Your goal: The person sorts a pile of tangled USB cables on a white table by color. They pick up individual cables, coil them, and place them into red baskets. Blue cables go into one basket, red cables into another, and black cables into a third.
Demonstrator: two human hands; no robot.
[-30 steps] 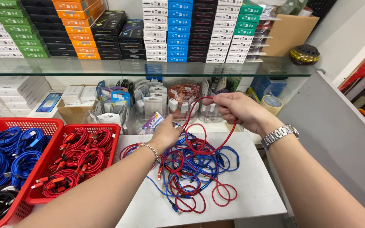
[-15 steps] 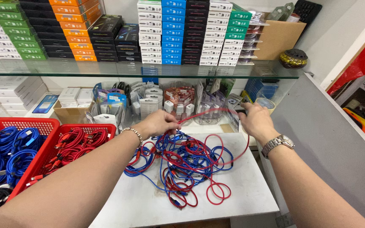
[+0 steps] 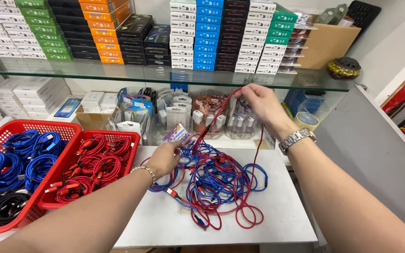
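A tangled heap of red and blue cables (image 3: 214, 180) lies on the white table (image 3: 277, 218). My right hand (image 3: 258, 104) is raised above the heap and pinches a red cable (image 3: 214, 121) that runs taut down to the pile. Down at the heap's left edge, my left hand (image 3: 165, 158) grips the cables, the fingers curled into them. A beaded bracelet is on my left wrist and a metal watch (image 3: 296, 138) on my right.
Left of the heap stand two red baskets: one with coiled red cables (image 3: 94, 161), one with coiled blue and black cables (image 3: 19, 159). Clear containers of small packaged goods (image 3: 183, 115) line the table's back. A glass shelf (image 3: 165, 75) above carries stacked coloured boxes. A tape roll (image 3: 307, 120) sits at right.
My right hand has risen and moved left, lifting the red cable higher. My left hand has dropped from the raised cable down onto the heap's left edge.
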